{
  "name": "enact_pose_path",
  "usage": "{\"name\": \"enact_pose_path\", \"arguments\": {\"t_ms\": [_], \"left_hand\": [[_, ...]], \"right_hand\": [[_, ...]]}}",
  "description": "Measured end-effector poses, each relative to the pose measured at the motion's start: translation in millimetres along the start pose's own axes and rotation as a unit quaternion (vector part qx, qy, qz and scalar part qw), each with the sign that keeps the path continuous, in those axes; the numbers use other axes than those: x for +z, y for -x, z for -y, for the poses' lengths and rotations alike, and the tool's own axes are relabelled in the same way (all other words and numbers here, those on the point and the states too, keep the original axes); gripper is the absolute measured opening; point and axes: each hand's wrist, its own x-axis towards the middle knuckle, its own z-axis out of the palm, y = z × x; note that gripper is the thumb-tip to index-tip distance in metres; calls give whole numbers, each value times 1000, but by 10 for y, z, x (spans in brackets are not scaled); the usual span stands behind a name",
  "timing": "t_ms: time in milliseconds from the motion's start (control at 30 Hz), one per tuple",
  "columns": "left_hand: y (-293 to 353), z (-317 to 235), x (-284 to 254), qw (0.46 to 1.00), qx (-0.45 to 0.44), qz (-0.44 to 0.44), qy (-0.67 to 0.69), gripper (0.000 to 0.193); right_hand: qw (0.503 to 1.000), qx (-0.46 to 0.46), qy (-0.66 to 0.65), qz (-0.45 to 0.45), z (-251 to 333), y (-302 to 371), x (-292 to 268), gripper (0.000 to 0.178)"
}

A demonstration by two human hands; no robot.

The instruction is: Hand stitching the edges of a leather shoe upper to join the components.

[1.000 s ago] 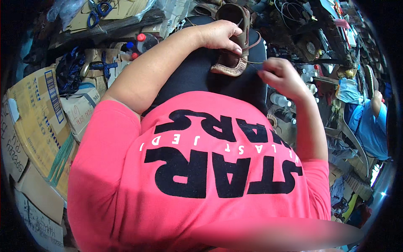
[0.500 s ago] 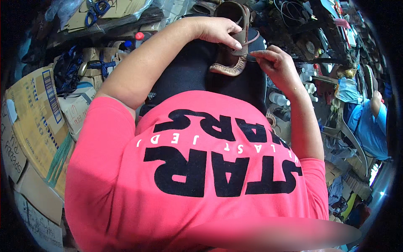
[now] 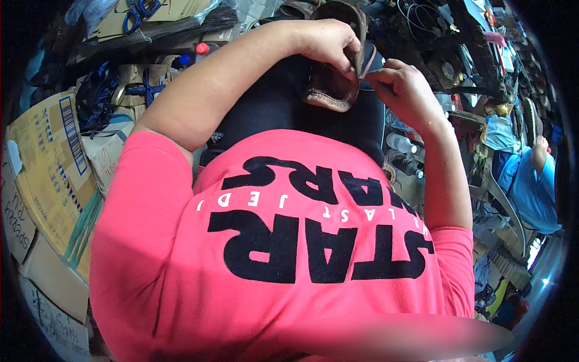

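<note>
A brown leather shoe (image 3: 333, 96) rests on my dark-trousered lap, its curved, stitched edge toward me. My left hand (image 3: 330, 47) is closed on the shoe's upper part, thumb pressed down by the side edge. Close against the shoe's right side, my right hand (image 3: 405, 90) has thumb and forefinger pinched together. What sits in that pinch is too small to make out. A thin brownish strip (image 3: 369, 59) loops out from the shoe's side, just above the right fingertips.
Blue-handled scissors (image 3: 140, 13) lie on cardboard at the far left. Cardboard boxes (image 3: 45, 151) stack up on the left. Plastic bottles (image 3: 400, 143) lie right of my legs. Another person in blue (image 3: 531, 193) is at the far right, amid clutter.
My left hand has slid right and down along the shoe, toward the right fingertips. The shoe has tilted, and its stitched edge looks darker. My right hand has shifted slightly right.
</note>
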Motion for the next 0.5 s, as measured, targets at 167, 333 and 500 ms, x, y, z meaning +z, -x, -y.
{"name": "enact_pose_path", "arguments": {"t_ms": [167, 333, 500], "left_hand": [[-122, -88, -4, 998, 30, 17, 53, 27], [-283, -60, -19, 997, 35, 47, 48, 25], [-362, -39, 5, 996, 35, 47, 67, 24]], "right_hand": [[960, 86, -263, 39, -520, 111, 140, 14], [923, 115, -364, 51, -665, 176, 175, 14], [925, 130, -350, 63, -715, 193, 214, 15]]}}
